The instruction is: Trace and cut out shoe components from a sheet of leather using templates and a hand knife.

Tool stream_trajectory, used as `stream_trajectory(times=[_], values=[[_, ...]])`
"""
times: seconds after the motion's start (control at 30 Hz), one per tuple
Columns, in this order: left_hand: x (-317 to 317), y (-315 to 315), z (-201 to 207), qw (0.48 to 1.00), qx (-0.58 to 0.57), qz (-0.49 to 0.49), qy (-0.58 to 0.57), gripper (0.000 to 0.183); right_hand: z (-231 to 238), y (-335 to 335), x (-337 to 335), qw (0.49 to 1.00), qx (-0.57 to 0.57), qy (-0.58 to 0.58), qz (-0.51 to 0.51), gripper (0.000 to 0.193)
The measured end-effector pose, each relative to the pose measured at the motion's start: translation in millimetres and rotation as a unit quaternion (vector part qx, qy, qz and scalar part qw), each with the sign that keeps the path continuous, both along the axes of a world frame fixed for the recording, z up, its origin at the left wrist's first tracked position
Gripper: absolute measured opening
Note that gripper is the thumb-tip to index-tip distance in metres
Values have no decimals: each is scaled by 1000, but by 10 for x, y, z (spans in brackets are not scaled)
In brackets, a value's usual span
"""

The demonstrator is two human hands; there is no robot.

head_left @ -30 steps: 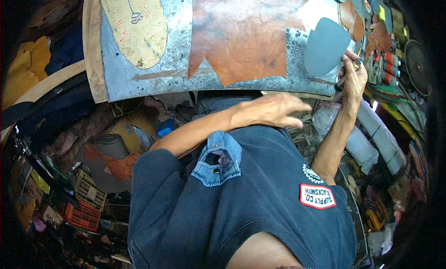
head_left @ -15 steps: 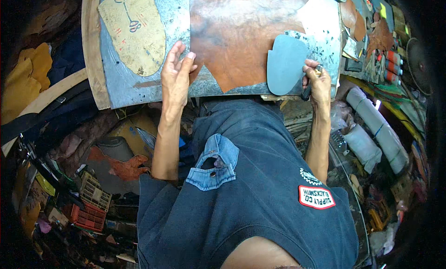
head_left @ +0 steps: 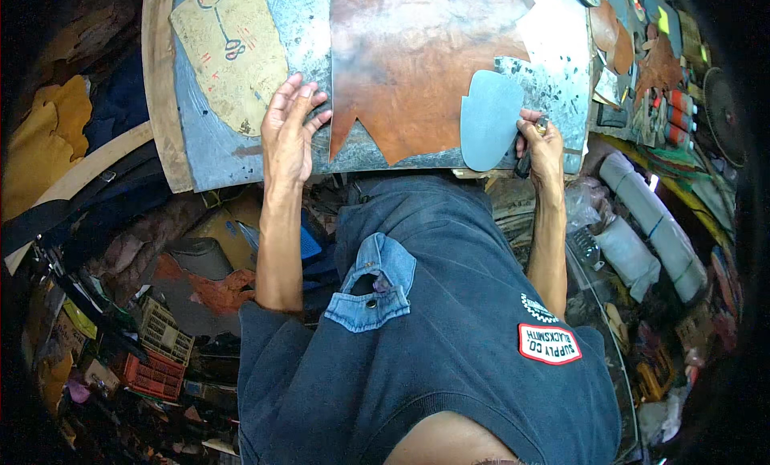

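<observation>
My left hand point(head_left: 289, 128) is open, palm turned inward and fingers loosely curved. Nothing is in it. It hovers beside the lower right edge of a tan, marked pattern sheet point(head_left: 228, 48) and left of a brown leather hide point(head_left: 417, 72). My right hand point(head_left: 542, 148) is closed round a slim dark-handled tool point(head_left: 522, 166) with a brass-coloured end; its blade or tip cannot be made out. The thumb and fingertips of that hand meet the right edge of a grey rounded template point(head_left: 488, 121), which overlaps the hide's right side. Whether they pinch the template is unclear.
The worktable point(head_left: 208, 156) has a metal-grey top with a wooden strip point(head_left: 163, 88) along its left side. Leather scraps and tools crowd the right, near red cylinders point(head_left: 680, 116). Wrapped rolls point(head_left: 654, 224) lie at lower right. A red crate point(head_left: 154, 374) stands on the cluttered floor at left.
My left hand has moved left and slightly down, away from the hide. My right hand has shifted slightly left and down. The grey template's upper end has shifted left and down.
</observation>
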State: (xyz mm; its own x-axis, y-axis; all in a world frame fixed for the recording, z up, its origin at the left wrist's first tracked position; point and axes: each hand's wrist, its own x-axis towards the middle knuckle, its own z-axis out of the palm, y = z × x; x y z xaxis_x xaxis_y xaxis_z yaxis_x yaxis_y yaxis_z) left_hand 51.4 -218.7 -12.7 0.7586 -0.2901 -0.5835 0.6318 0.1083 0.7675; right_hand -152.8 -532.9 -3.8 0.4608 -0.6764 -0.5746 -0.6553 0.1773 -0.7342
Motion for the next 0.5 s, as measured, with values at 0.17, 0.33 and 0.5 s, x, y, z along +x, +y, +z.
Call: stream_trajectory(times=[0.17,0.33,0.5], values=[[-3,-33,5,996,-51,-51,50,54,15,-10,7,1000,1,13,11,22],[-52,-114,-29,989,-21,-138,41,56,18,-29,1,999,-7,15,33,22],[-40,-96,-23,987,-67,-129,74,56,13,-48,-9,999,-4,17,35,25]])
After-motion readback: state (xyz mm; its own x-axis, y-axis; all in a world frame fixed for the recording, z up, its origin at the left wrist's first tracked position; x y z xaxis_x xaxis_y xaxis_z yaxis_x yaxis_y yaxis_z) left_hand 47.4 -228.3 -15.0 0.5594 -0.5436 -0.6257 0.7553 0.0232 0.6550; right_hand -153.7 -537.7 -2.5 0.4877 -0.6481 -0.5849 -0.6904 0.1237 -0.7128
